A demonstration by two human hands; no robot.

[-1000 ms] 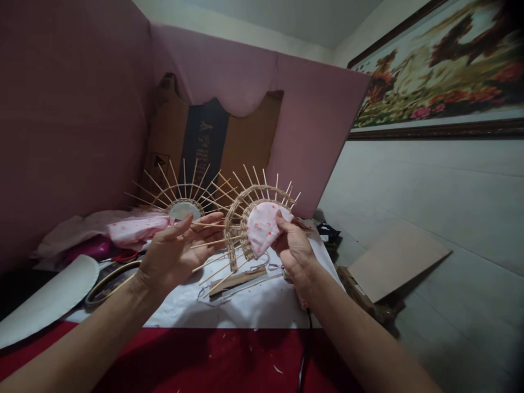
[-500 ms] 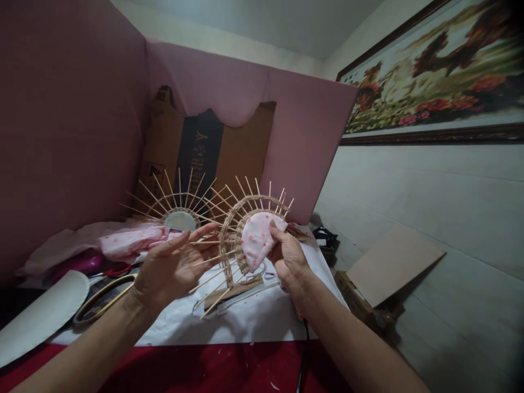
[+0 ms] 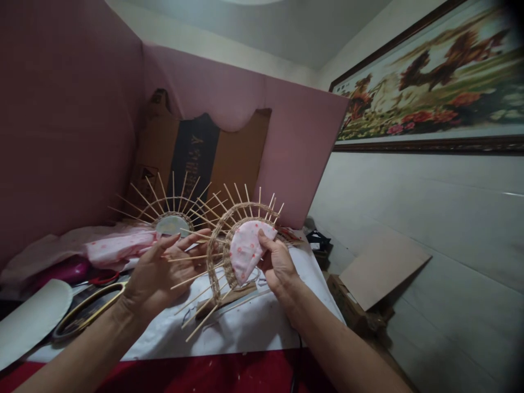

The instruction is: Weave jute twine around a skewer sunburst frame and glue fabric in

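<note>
A half-round woven piece (image 3: 219,232), with thin sticks fanning out of its braided cord arcs, is held up over the table. Its centre is covered by pink dotted fabric (image 3: 248,245). My right hand (image 3: 278,262) pinches the straight side of this piece, thumb on the fabric. On the other side my left hand (image 3: 166,270) has its fingers stretched and spread behind the sticks, palm turned up; whether it touches them I cannot tell. Behind it stands a second stick fan (image 3: 172,224) with a pale greenish half-round centre.
Pink dotted cloth (image 3: 118,248), scissors with red handles (image 3: 102,278), a gold-rimmed oval object (image 3: 90,311) and a white curved panel (image 3: 33,322) lie at left. A cardboard sheet (image 3: 241,158) leans against the pink partition (image 3: 303,142). Boxes (image 3: 352,300) stand at right.
The view has shifted slightly, so most things sit a little further left and lower. My right hand keeps its pinch on the woven piece, and my left hand stays spread beside the sticks.
</note>
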